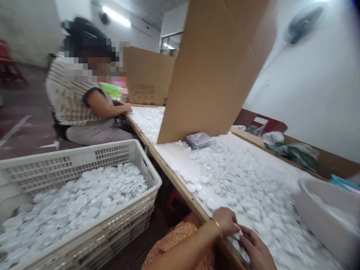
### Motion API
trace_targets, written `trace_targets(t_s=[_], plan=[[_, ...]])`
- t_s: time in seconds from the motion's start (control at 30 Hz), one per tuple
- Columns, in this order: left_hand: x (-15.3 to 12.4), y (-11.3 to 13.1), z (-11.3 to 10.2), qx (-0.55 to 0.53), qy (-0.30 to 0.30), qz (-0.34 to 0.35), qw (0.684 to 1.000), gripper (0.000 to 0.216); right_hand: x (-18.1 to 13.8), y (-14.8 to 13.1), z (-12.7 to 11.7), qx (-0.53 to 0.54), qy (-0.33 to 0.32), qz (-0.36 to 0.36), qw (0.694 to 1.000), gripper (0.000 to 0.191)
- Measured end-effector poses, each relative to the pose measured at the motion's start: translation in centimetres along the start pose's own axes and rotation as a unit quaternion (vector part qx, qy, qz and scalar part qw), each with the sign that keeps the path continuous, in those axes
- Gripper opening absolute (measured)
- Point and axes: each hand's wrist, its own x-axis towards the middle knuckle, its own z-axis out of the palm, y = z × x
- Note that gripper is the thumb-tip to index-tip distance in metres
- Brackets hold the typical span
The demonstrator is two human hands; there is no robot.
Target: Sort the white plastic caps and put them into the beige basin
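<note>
Close to the near edge of the table, my left hand (224,221), with a gold bangle on its wrist, is closed on a small white round plastic disc (237,233). My right hand (256,248) meets it from the other side, its fingers closed on the same disc. Part of the disc is hidden by the fingers. Loose white discs (247,180) of the same sort cover the white tabletop (180,155) around both hands. A few lie singly along the wooden edge just beyond my left hand.
On the left stands a white plastic crate (149,180) heaped with white discs. A large cardboard sheet (208,71) rises across the table, with a translucent box (198,140) at its foot. A pale tub (329,217) is at right. A co-worker (75,90) sits beyond the crate.
</note>
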Motion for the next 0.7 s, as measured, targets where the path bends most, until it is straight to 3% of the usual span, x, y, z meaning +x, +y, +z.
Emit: trace_targets(t_s=[0.2, 0.4, 0.7], plan=[[1.2, -0.3, 0.4, 0.002, 0.004, 0.026, 1.000, 0.019, 0.1, 0.0, 0.6, 0.040, 0.049, -0.018, 0.998, 0.028], [2.6, -0.2, 0.8, -0.041, -0.043, 0.017, 0.998, 0.017, 1.2, 0.8, 0.6, 0.086, 0.074, 0.039, 0.993, 0.026], [4.0, 1.1, -0.1, -0.051, -0.143, -0.047, 0.987, 0.021, 1.2, -0.2, -0.4, 0.097, 0.045, 0.055, 0.993, 0.018]])
